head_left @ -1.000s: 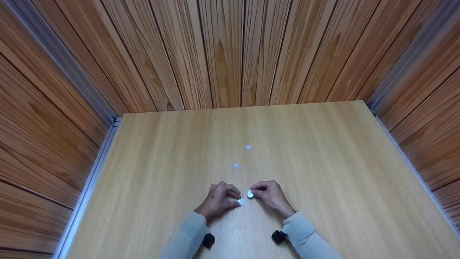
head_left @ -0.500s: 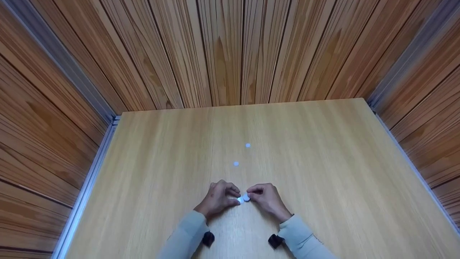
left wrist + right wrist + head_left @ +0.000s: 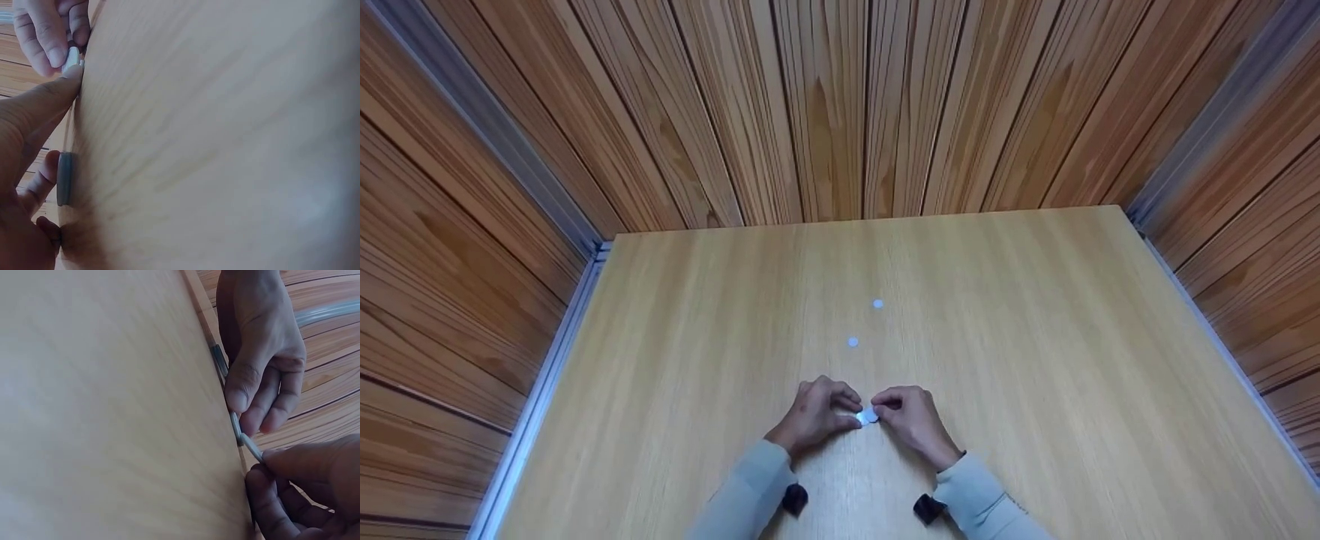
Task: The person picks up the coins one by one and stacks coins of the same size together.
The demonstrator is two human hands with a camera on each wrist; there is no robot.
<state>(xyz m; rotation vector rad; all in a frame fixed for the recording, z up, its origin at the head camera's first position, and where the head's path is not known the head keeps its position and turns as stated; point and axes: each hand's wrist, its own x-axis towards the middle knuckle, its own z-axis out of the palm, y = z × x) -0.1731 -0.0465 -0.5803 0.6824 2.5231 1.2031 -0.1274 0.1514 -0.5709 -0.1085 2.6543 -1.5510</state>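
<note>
My left hand (image 3: 816, 411) rests low over the table, its thumb and index fingertips at the edges of a small white disc (image 3: 862, 418). My right hand (image 3: 913, 416) pinches a second small pale disc (image 3: 252, 448) between thumb and index finger. In the right wrist view that second disc is tilted, and its lower edge meets the end of the flat one (image 3: 235, 426) under the left thumb. Another disc, grey-green at its edge (image 3: 65, 179), lies below the left palm in the left wrist view; in the head view the hand hides it.
Two more small white discs lie farther back on the wooden table (image 3: 697, 315), one nearer (image 3: 853, 342) and one behind it (image 3: 877, 304). Plank walls (image 3: 832, 112) and metal rails (image 3: 540, 382) enclose the table. Dark wrist cameras (image 3: 795, 499) hang below both sleeves.
The right hand has moved left and slightly toward the body, bringing its disc from a short gap away to the left hand's disc. The left hand has hardly moved.
</note>
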